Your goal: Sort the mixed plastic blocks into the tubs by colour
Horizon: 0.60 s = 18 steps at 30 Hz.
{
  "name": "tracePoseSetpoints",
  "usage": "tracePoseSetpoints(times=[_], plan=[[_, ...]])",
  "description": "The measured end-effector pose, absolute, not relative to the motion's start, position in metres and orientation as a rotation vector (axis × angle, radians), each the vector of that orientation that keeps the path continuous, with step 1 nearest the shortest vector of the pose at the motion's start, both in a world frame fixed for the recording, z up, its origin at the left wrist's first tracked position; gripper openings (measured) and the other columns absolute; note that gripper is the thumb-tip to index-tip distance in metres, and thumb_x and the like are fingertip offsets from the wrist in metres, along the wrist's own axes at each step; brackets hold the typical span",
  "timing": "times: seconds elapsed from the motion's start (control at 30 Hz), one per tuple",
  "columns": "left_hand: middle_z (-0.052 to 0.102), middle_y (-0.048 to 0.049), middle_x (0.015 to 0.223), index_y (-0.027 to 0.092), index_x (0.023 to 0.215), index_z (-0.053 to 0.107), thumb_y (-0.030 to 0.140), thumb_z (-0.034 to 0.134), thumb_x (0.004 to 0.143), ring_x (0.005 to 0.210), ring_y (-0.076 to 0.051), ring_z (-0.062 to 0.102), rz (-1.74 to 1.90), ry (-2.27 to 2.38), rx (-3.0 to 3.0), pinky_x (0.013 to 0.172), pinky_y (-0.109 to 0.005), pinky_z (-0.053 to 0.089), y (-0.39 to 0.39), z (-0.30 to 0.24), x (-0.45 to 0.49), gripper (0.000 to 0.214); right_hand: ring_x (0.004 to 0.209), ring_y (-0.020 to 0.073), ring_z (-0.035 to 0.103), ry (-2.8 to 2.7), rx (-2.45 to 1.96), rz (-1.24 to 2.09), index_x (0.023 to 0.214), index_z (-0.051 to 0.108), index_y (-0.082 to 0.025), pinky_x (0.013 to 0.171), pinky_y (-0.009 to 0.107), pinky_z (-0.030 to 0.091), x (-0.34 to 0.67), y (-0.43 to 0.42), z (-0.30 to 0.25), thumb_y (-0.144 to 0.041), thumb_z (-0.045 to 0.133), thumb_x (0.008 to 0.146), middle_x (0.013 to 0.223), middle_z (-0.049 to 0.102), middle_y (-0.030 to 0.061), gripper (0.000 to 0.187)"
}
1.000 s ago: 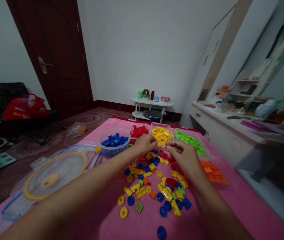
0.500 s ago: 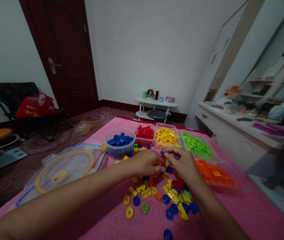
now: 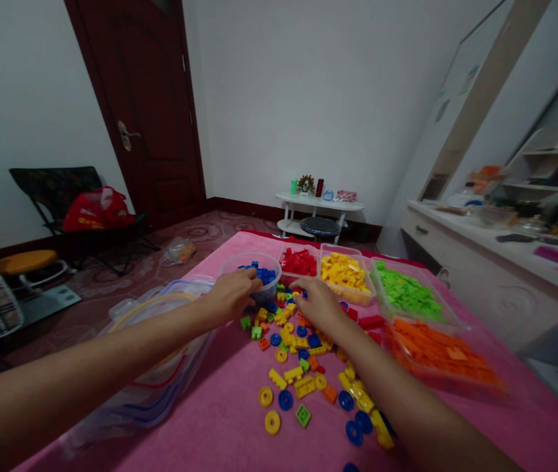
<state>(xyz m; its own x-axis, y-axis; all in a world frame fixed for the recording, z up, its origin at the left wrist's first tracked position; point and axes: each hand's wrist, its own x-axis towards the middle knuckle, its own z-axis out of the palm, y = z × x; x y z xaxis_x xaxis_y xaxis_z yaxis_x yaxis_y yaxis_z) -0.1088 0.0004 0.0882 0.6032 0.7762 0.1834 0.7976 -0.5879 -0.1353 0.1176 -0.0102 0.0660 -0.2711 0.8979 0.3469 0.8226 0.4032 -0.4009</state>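
My left hand [image 3: 235, 292] is at the near left edge of a round clear tub [image 3: 226, 263] of blue building bricks [image 3: 265, 273]. Its fingers are bent together over the rim, and whatever they may hold is hidden. My right hand [image 3: 318, 303] reaches to the far part of a loose pile of mixed toy bricks and wheels. Its fingertips are drawn together among small pieces near a blue one, and I cannot make out what is between them. Yellow bricks [image 3: 305, 386], a green brick [image 3: 303, 415] and a yellow wheel [image 3: 273, 423] lie on the pink cloth [image 3: 239, 419].
Clear boxes hold red bricks [image 3: 298, 261], yellow bricks [image 3: 343, 272], green bricks [image 3: 409, 288] and orange bricks [image 3: 448, 354]. Stacked clear lids [image 3: 160, 393] lie at the left edge. A white dresser [image 3: 456, 246] stands along the right.
My left hand has moved left from the pile to the blue tub. The right hand stays at the far part of the pile. The view has turned slightly left.
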Motion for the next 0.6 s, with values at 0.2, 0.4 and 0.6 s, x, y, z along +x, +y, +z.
tracePoseSetpoints(times=[0.2,0.4,0.6], plan=[[0.057,-0.0031,0.099,0.025,0.094,0.062,0.025,0.062,0.074,0.093,-0.02,0.055,-0.147,-1.322,-2.657,0.069,-0.027,0.042,0.017,0.09,-0.121,0.02,0.109,0.0183,0.051,-2.354,-1.412,0.084,0.106,0.065,-0.017,0.094,0.027,0.038,0.09,0.008,0.05,-0.009,0.049,0.076,0.11,0.064,0.0071,0.035],[0.057,-0.0025,0.098,0.025,0.09,0.063,0.024,0.061,0.075,0.094,-0.019,0.055,-0.213,-1.316,-2.675,0.069,-0.026,0.042,0.022,0.088,-0.125,0.015,0.105,0.0225,0.051,-2.548,-1.515,-0.083,0.102,0.067,-0.017,0.085,0.032,0.042,0.076,0.006,0.052,-0.027,0.046,0.086,0.111,0.061,0.0112,0.028],[0.058,-0.0018,0.097,0.025,0.087,0.063,0.024,0.062,0.074,0.093,-0.019,0.055,-0.212,-1.327,-2.687,0.069,-0.026,0.041,0.02,0.087,-0.124,0.013,0.098,0.0288,0.059,-2.623,-1.919,-0.304,0.096,0.071,-0.012,0.08,0.041,0.042,0.086,-0.007,0.088,-0.03,0.044,0.088,0.102,0.067,0.0187,0.033]])
